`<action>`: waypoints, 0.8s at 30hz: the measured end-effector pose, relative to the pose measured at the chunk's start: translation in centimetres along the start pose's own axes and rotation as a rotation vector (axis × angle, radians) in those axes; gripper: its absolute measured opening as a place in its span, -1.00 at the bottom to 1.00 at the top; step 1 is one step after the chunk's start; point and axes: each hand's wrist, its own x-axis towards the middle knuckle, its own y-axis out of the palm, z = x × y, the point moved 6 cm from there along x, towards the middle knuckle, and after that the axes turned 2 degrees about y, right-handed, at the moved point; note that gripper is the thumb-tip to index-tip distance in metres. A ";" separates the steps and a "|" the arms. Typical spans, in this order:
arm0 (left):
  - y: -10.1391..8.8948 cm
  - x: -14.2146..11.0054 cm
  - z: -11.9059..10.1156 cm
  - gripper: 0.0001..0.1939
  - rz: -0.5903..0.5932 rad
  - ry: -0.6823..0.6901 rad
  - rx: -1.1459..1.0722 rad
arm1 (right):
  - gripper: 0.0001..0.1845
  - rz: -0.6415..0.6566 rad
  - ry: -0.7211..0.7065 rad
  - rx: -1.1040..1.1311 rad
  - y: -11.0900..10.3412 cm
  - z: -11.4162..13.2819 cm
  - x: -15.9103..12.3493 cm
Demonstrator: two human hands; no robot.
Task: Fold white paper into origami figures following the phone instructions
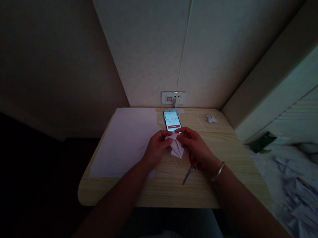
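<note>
A small piece of folded white paper (177, 148) is held above the table between both hands, its creased lower end pointing toward me. My left hand (158, 147) pinches its left side with thumb and finger. On the opposite side, my right hand (193, 142) grips the upper right edge in the same way. Red-handled scissors (189, 174) lie on the table below my right hand, blades toward me, with the handles partly hidden. Just beyond the paper is a phone (172, 120) with a lit screen, its lower end partly covered.
A stack of white paper sheets (128, 134) covers the table's left side. Another small folded paper (211, 118) and a thin paper strip (201, 124) lie at the back right. A wall socket (173, 98) is behind the wooden table (228, 144). Papers lie scattered on the right.
</note>
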 end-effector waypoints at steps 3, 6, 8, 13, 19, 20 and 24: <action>0.4 -0.3 -0.1 -0.73 0.008 -0.054 -0.097 | -0.74 0.016 -0.028 -0.015 0.2 0.1 0.0; 0.6 -0.5 -0.4 -0.72 -0.004 -0.077 -0.150 | -0.75 0.030 -0.058 -0.037 0.4 0.3 0.0; 0.6 -0.5 -0.4 -0.71 -0.025 -0.090 -0.155 | -0.75 0.041 -0.077 -0.051 0.6 0.3 -0.1; 0.0 -0.2 -0.1 -0.75 -0.072 -0.049 -0.068 | -0.74 0.083 -0.097 -0.136 0.9 -0.1 0.0; -0.4 -0.2 -0.4 -0.84 -0.065 0.083 0.243 | -0.76 0.041 -0.085 -0.179 0.9 -0.1 0.1; -0.3 -0.3 -0.5 -0.85 -0.061 0.093 0.260 | -0.76 0.038 -0.080 -0.172 0.9 -0.1 0.1; -0.4 -0.3 -0.5 -0.84 -0.098 0.088 0.243 | -0.78 0.042 -0.058 -0.174 0.9 -0.4 0.2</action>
